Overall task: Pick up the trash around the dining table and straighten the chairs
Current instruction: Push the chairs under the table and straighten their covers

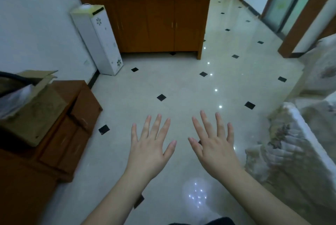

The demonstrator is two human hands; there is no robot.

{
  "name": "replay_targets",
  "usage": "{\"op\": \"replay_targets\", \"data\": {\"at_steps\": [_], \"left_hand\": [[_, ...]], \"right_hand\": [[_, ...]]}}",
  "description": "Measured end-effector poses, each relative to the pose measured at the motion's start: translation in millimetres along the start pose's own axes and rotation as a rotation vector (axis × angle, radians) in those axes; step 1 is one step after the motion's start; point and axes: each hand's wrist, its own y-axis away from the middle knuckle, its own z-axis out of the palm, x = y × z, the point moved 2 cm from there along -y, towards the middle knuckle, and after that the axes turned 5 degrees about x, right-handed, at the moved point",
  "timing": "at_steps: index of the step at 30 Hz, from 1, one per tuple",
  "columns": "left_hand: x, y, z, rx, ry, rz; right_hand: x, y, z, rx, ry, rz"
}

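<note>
Floor: pale glossy tile [181, 83] set with small black diamonds is seen across the middle, dotted with reflected ceiling lights.
Far left: a low brown wooden cabinet [76, 124] is placed against the wall, and an open cardboard box [34, 113] is rested on its top.
Left wall: a tall white unit with flower marks [103, 43] is stood upright just beside a large brown wooden cupboard [160, 24].
Left hand [148, 153]: held palm down above the floor, fingers spread wide, nothing gripped.
Right hand [216, 153]: held likewise beside the left, apart from it, fingers splayed and empty.
Right edge: furniture wrapped in clear plastic sheeting [298, 148] is seen; its kind cannot be told.
Far right: frosted glass doors in a brown frame [289, 1] are seen.
Task things: no trash, dining table or chairs can be made out.
</note>
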Motion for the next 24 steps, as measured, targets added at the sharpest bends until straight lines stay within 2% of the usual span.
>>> {"op": "replay_targets", "data": {"at_steps": [9, 16, 24], "left_hand": [[49, -178, 63, -0.025, 0.028, 0.205], [87, -313, 85, -0.067, 0.03, 0.224], [76, -440, 119, -0.032, 0.005, 0.262]], "right_hand": [[101, -118, 46, 0.017, 0.064, 0.158], [184, -226, 58, 0.034, 0.066, 0.288], [215, -343, 94, -0.024, 0.012, 0.288]]}}
